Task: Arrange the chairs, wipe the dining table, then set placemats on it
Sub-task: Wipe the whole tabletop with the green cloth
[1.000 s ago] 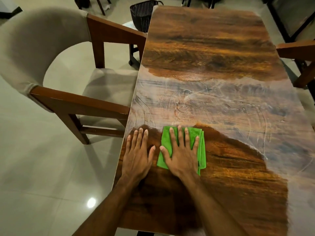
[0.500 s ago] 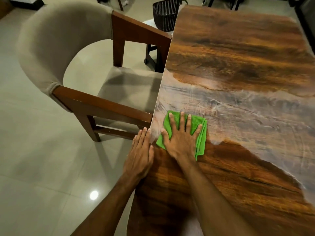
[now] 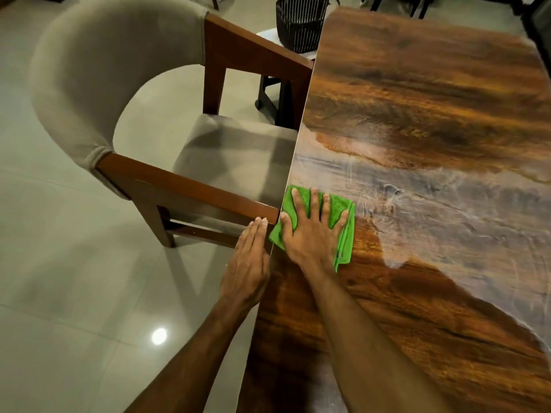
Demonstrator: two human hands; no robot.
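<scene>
folded green microfibre cloth [image 3: 343, 234]: at glossy wood-grain tabletop [image 3: 417, 114] left edge | right hand [image 3: 313, 234]: fingers splayed flat, pressing it | left hand [image 3: 247, 263]: flat, empty, at edge | soft, light, likely slides; hold by palm pressure

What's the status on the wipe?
Right hand flat on green cloth at table left edge. Left hand open at edge. Chair alongside, no placemats.

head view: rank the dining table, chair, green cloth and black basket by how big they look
1. dining table
2. chair
3. and 4. green cloth, partly covered by the right hand, and black basket, farther away and partly cut off: unsure.
</scene>
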